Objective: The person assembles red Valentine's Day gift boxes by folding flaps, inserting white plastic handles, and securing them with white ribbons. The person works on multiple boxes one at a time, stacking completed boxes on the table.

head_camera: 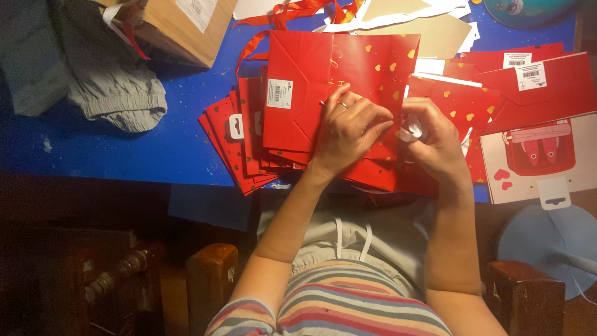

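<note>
l hand (349, 127) flat, open grip, on glossy red paper bag (323, 87); r hand (435, 137) pinches sm white bit (410, 129).

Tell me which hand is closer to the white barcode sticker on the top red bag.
Left. The left hand rests flat on the red bag, just right of the white barcode sticker; the right hand is farther right.

A single camera sits on the person's head and looks almost straight down, so the striped shirt and lap fill the near edge and the blue counter (124, 143) stretches across the far half. It is close: both forearms run up from the near edge to the left hand (348, 127) and right hand (435, 137) near the middle. The far edge cuts off a cardboard box (180, 25) at far left. No second view overlaps it.
</note>
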